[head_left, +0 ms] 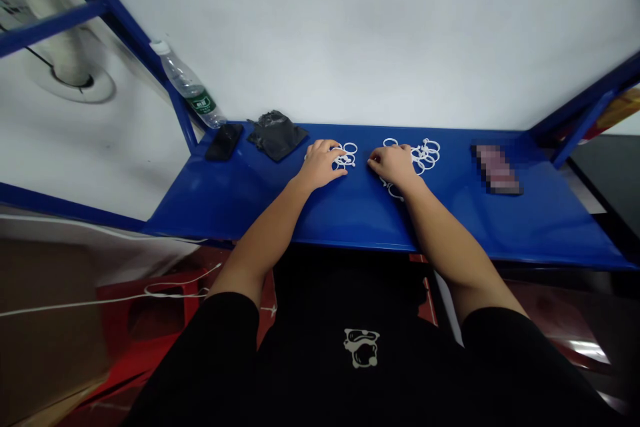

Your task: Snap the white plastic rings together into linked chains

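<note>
Thin white rings with small knobs lie in two groups on a blue metal shelf [360, 220]. My left hand [319, 165] rests over the smaller group of rings [351, 148], its thumb and fingers apart and touching or just above them. Over the larger group of rings [429, 157] is my right hand [393, 165], palm down, with its fingers curled in and the thumb close to the index finger. Whether a ring is between those fingers is hidden. Several rings show behind, beside and below the right hand.
At the left back stand a clear plastic bottle [193, 90] with a green label, a black phone [224, 142] and a crumpled black bag [277, 135]. A blurred-out pinkish object [497, 169] lies on the right. A white wall rises behind; a red stool [150, 320] is below left.
</note>
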`<state>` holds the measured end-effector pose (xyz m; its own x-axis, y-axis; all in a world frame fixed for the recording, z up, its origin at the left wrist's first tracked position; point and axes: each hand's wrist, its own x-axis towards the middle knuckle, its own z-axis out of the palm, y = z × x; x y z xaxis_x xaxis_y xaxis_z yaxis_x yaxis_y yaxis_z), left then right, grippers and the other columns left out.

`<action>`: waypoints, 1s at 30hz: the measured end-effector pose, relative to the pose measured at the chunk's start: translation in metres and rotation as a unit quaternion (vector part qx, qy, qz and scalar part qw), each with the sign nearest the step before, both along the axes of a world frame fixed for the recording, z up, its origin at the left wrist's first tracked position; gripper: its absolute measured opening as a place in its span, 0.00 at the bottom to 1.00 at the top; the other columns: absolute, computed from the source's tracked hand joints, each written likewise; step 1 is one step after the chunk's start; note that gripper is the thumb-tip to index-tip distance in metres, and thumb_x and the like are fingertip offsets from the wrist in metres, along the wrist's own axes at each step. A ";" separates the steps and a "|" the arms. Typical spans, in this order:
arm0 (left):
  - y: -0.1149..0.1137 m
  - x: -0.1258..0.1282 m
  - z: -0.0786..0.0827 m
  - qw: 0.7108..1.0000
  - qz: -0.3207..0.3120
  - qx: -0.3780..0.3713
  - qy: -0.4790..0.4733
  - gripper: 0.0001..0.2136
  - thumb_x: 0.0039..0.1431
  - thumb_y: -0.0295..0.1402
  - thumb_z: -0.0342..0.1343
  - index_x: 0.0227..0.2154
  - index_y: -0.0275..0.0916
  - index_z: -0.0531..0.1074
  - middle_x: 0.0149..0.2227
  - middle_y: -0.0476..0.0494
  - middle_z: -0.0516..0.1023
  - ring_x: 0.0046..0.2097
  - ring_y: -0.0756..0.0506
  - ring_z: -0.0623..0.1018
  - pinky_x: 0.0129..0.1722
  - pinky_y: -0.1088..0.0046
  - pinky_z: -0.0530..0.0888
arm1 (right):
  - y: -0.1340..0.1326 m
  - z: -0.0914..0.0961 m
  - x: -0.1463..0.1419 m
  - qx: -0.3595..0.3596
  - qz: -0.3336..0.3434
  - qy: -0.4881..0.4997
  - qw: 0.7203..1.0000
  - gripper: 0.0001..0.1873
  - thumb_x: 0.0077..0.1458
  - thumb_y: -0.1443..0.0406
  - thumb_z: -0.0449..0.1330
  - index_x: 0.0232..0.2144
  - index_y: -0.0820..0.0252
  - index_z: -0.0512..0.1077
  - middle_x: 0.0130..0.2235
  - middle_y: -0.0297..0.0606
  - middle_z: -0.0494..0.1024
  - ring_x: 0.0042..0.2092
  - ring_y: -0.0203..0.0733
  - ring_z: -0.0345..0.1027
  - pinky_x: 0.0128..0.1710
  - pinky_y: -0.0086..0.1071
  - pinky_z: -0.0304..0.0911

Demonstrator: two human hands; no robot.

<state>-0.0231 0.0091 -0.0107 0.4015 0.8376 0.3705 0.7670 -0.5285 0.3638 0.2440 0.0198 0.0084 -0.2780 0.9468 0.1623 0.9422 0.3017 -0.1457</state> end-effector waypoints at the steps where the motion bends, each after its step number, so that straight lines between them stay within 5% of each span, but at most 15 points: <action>1: 0.001 0.000 -0.001 1.000 0.004 0.009 -0.008 0.21 0.64 0.41 0.77 0.59 0.50 0.86 0.66 0.38 0.79 0.69 0.28 0.72 0.69 0.43 0.71 | 0.000 0.000 0.000 0.007 0.004 0.006 1.000 0.14 0.67 0.60 0.61 0.42 0.54 0.87 0.41 0.48 0.89 0.48 0.59 0.76 0.59 0.56 0.57; 5: 0.001 0.005 0.000 0.999 0.012 0.038 -0.034 0.17 0.68 0.41 0.74 0.57 0.48 0.86 0.61 0.38 0.83 0.65 0.31 0.76 0.66 0.48 0.72 | -0.004 0.006 -0.002 0.028 0.063 0.101 0.993 0.14 0.69 0.61 0.60 0.43 0.56 0.86 0.41 0.47 0.90 0.46 0.58 0.78 0.57 0.54 0.62; 12: 0.002 0.007 0.003 0.994 -0.026 0.083 -0.059 0.07 0.76 0.37 0.65 0.50 0.47 0.87 0.49 0.43 0.89 0.51 0.38 0.82 0.54 0.56 0.74 | -0.020 0.010 -0.020 0.046 0.199 0.278 0.938 0.14 0.74 0.58 0.61 0.48 0.50 0.88 0.47 0.43 0.91 0.47 0.55 0.82 0.53 0.51 0.73; 30: 0.000 0.009 0.002 0.986 -0.078 0.140 -0.040 0.12 0.76 0.35 0.62 0.33 0.44 0.83 0.36 0.44 0.85 0.43 0.40 0.81 0.46 0.58 0.72 | -0.022 0.001 -0.027 0.078 0.211 0.281 0.933 0.13 0.73 0.61 0.59 0.44 0.53 0.85 0.43 0.43 0.90 0.45 0.54 0.79 0.55 0.51 0.71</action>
<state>-0.0143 0.0089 -0.0085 0.4774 0.6278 0.6148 0.6426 -0.7267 0.2430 0.2167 -0.0027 0.0094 -0.4495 0.7246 0.5224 0.5224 0.6876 -0.5043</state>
